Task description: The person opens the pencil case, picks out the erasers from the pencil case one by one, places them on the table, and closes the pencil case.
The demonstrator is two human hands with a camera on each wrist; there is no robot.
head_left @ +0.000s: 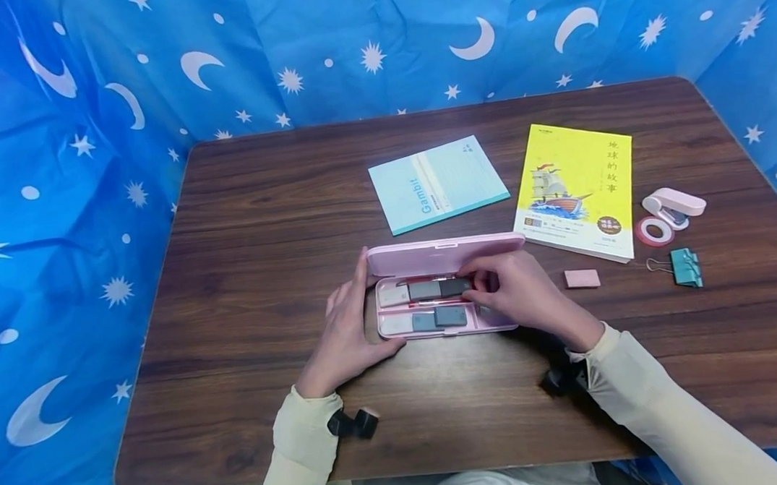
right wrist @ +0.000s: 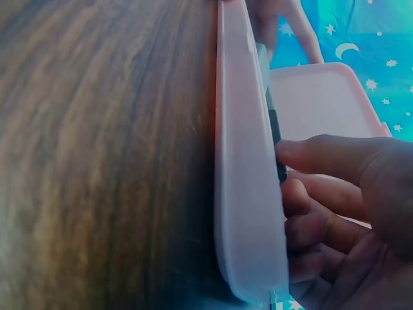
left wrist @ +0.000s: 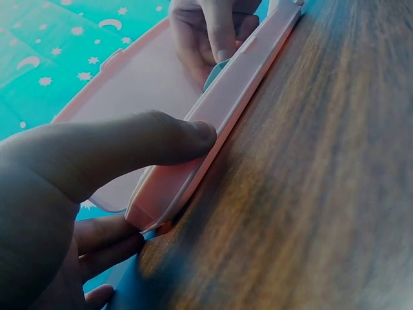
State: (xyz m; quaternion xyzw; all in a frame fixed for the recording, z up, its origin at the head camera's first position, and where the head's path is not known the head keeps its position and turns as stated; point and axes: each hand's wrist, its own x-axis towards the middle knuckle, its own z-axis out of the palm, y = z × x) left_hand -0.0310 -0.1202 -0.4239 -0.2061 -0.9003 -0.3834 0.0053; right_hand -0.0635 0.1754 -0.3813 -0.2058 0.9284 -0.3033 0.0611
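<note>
A pink pencil case (head_left: 447, 334) lies with its lid (head_left: 422, 259) raised at the back. Small rectangular blocks in two rows fill it, shading from white (head_left: 394, 295) to grey (head_left: 450, 316) and near black. My left hand (head_left: 350, 331) holds the case's left end, the thumb (left wrist: 184, 139) on the front wall and the fingers round the end. Over the right part, my right hand (head_left: 517, 287) pinches the dark block (head_left: 454, 289) in the back row by its right end. In the right wrist view the thumb (right wrist: 310, 152) lies against that block. Red-edged pieces show behind the back row.
Behind the case lie a light blue notebook (head_left: 438, 182) and a yellow book (head_left: 574, 169). To the right are a pink eraser (head_left: 582, 278), a roll of tape (head_left: 655, 231), a pink stapler (head_left: 676, 204) and a teal binder clip (head_left: 686, 267). The wooden table (head_left: 247, 277) meets a blue curtain.
</note>
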